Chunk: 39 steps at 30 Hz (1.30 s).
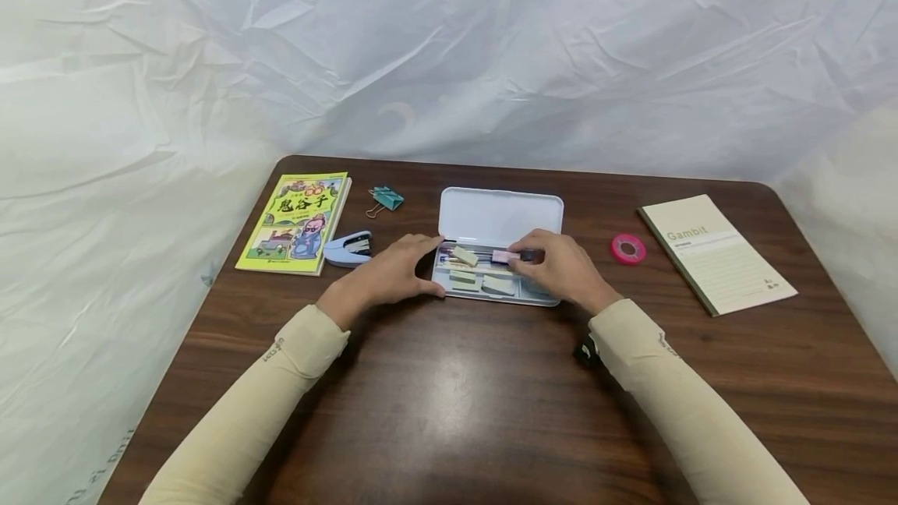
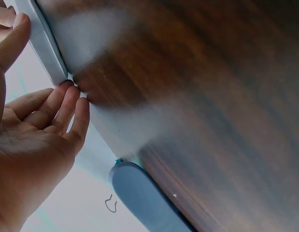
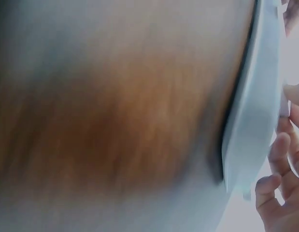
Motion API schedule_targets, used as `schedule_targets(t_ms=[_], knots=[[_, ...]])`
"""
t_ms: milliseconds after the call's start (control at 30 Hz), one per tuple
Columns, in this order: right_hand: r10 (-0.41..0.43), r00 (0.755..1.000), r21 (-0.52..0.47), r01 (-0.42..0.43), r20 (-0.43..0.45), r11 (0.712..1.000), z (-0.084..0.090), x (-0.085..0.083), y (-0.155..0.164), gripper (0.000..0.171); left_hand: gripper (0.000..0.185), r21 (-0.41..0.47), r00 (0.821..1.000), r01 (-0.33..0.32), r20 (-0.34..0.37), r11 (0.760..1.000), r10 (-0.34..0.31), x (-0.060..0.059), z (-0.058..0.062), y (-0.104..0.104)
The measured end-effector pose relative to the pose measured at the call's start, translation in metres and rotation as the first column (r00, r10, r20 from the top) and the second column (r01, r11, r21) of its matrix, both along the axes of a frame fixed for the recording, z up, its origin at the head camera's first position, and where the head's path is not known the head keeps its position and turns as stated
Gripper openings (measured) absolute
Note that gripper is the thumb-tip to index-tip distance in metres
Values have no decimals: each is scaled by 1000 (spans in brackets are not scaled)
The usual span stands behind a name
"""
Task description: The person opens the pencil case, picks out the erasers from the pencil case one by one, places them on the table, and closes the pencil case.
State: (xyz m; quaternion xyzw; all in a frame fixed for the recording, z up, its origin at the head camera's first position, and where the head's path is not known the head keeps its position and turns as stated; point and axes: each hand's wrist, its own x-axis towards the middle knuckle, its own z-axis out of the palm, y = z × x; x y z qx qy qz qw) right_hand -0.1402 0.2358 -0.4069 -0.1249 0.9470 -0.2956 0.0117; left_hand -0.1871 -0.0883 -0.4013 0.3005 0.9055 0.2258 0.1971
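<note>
Fingers first, and we're right above them: thumb and fingertips of the right hand (image 1: pixel 564 267) are pinching a small pink block (image 1: pixel 503 256) over the pale pencil case (image 1: pixel 484 298). Across from it we have the left hand (image 1: pixel 389 270), thumb and fingers spread well apart, tips touching the left end of the case, the thumb by its front corner and the fingers by the hinge side.

Closest to us, two cream sleeves (image 1: pixel 231 419) reach in from the bottom corners, and a dark object (image 1: pixel 588 351) peeks out beneath the right cuff (too hidden for us to name). Between those sleeves the brown table (image 1: pixel 449 427) throws back a patch of light.

On to the case, sitting mid-table between the two hands! We count two pale blocks (image 1: pixel 498 285) in the front compartment; behind them, another block (image 1: pixel 464 256) lies slantwise over some slim pens (image 1: pixel 449 252). The lid (image 1: pixel 501 214) stands raised at the back.

Out wide, we spot a notebook (image 1: pixel 715 256) marked "Gambit" over on the right, with a pink tape roll (image 1: pixel 617 252) between it and the case. Left side now: a blue stapler (image 1: pixel 341 253) just beside a yellow comic-style book (image 1: pixel 295 224), and past the stapler, a teal binder clip (image 1: pixel 387 197). Farthest from us, creased white sheeting (image 1: pixel 491 100) rises behind the table.
</note>
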Motion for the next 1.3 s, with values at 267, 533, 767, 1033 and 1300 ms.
schedule_targets(t_ms=[267,533,767,1033,1300], knots=[[-40,998,-47,38,-41,998,15,8,44,22,99,3,1000,2,5,1000,-2,0,-1,-1],[-93,986,23,97,-137,995,24,15,103,18,99,1,1000,4,0,1000,-4,0,-1,0],[-101,995,122,104,-25,987,16,3,114,28,99,2,1000,0,14,1000,0,1,0,0],[-92,993,131,82,69,988,6,-8,108,34,98,5,1000,-9,13,1000,9,2,-3,0],[-111,990,178,96,81,979,2,-11,105,34,97,4,1000,-2,-1,1000,2,2,-1,0]])
